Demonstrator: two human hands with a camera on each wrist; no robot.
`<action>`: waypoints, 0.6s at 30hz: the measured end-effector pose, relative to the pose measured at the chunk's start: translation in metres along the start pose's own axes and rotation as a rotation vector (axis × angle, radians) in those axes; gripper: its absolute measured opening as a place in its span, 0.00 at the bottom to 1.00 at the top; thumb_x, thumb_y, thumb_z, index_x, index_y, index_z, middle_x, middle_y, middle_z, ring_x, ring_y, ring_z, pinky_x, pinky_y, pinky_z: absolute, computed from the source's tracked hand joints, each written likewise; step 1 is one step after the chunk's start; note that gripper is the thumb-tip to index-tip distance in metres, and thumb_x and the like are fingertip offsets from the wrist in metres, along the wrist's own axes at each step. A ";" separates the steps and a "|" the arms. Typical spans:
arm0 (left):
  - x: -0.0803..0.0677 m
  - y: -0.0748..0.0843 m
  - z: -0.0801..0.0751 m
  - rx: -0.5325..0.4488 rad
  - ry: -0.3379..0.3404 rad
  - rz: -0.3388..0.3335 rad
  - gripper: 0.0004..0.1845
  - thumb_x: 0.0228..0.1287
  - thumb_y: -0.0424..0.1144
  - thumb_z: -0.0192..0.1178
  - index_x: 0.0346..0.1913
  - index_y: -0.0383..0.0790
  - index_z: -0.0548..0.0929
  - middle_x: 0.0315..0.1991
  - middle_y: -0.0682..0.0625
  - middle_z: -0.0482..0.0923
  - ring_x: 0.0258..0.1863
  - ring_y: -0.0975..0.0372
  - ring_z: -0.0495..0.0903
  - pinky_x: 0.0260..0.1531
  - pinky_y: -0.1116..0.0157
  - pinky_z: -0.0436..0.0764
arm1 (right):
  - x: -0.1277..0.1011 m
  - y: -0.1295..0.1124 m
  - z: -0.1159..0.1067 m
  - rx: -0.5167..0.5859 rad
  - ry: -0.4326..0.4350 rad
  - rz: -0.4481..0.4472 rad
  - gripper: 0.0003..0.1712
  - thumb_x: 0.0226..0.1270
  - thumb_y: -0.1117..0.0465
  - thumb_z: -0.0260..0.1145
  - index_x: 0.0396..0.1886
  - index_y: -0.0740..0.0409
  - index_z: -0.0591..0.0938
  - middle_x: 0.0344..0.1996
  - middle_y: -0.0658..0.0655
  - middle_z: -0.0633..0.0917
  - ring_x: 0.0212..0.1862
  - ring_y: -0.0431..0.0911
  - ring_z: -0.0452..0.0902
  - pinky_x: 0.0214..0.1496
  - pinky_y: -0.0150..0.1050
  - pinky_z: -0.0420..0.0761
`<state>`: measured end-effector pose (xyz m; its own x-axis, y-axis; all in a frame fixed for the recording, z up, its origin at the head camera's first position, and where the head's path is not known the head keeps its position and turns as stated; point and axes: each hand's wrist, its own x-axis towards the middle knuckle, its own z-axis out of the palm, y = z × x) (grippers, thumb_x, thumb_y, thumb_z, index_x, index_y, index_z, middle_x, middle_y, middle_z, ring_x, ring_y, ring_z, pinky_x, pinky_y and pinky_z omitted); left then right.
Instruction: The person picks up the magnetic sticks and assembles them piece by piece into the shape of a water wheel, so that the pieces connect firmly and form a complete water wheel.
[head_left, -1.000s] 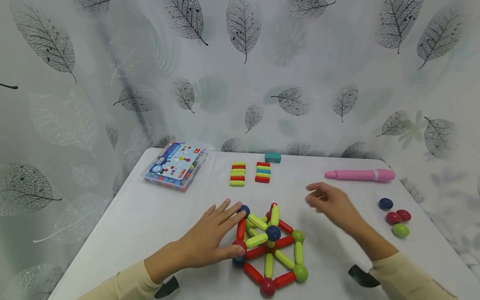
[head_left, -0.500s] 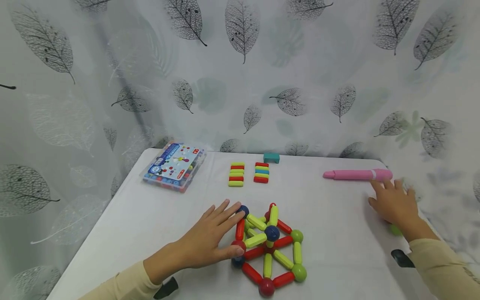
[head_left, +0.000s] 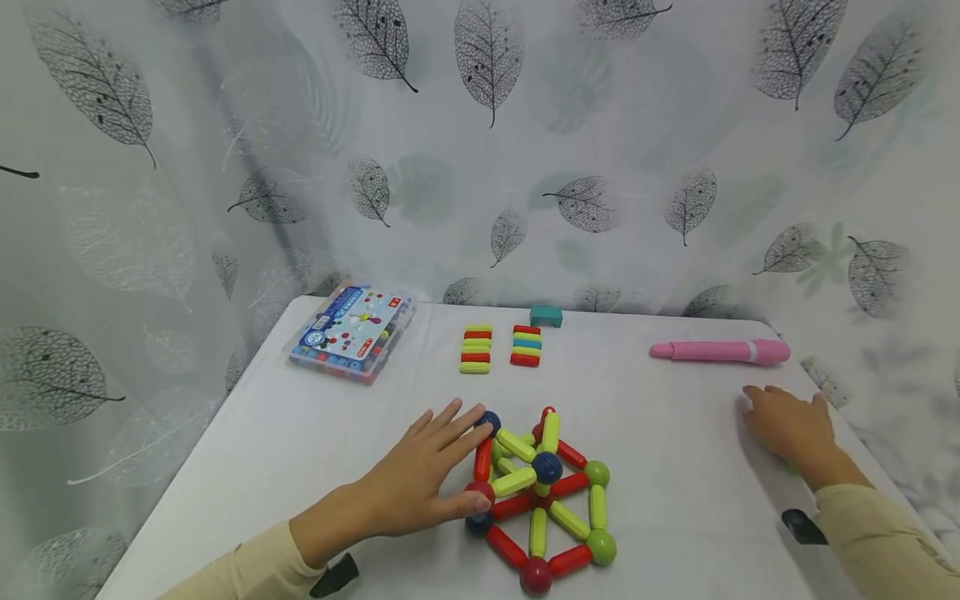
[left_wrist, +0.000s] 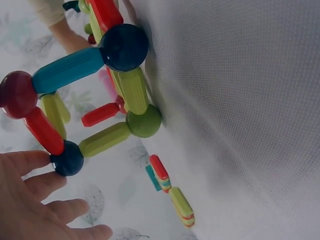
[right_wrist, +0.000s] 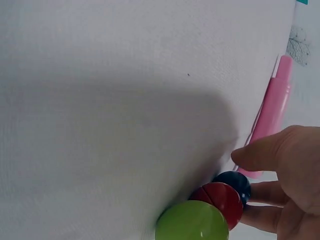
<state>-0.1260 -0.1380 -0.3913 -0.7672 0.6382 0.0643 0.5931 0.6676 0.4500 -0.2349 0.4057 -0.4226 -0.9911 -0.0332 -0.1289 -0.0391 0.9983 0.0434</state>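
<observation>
In the head view, my left hand (head_left: 412, 479) lies flat with fingers spread against the left side of a magnetic stick-and-ball structure (head_left: 538, 533) of red, yellow-green and blue parts. Its fingertips touch a dark blue ball (left_wrist: 67, 159) at an upper corner, as the left wrist view shows. Over at the right, my right hand (head_left: 787, 429) reaches down over loose balls. There the thumb stands apart from a dark blue ball (right_wrist: 235, 184), while other fingers lie behind it. Beside it sit a red ball (right_wrist: 222, 200) and a green ball (right_wrist: 192, 222). In the head view, the hand mostly hides these balls.
A pink pen-shaped tool (head_left: 720, 351) lies beyond my right hand. Two rows of short coloured sticks, the left row (head_left: 476, 348) and the right row (head_left: 527, 345), lie behind the structure. Further back are a teal block (head_left: 546, 316) and a clear parts box (head_left: 352, 332).
My right hand has moved right from beside the structure to the loose balls, then lowered over them. The left hand stays at the structure.
</observation>
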 end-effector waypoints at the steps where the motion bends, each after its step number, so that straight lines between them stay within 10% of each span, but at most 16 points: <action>1: 0.000 0.000 0.000 0.002 0.001 0.000 0.45 0.67 0.73 0.49 0.80 0.55 0.60 0.82 0.54 0.52 0.82 0.52 0.44 0.74 0.36 0.53 | 0.000 0.000 0.000 -0.011 0.001 -0.005 0.27 0.73 0.61 0.55 0.64 0.76 0.73 0.59 0.81 0.75 0.62 0.76 0.69 0.61 0.83 0.53; 18: 0.001 0.000 0.000 0.011 -0.002 -0.006 0.44 0.67 0.73 0.49 0.80 0.55 0.60 0.82 0.54 0.51 0.82 0.52 0.44 0.74 0.36 0.53 | 0.004 -0.017 -0.003 -0.005 0.152 -0.132 0.18 0.67 0.73 0.59 0.55 0.75 0.80 0.51 0.76 0.83 0.58 0.71 0.76 0.63 0.79 0.60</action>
<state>-0.1262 -0.1373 -0.3916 -0.7702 0.6350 0.0598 0.5912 0.6755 0.4408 -0.2391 0.3889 -0.4209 -0.9851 -0.1711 0.0176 -0.1703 0.9846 0.0406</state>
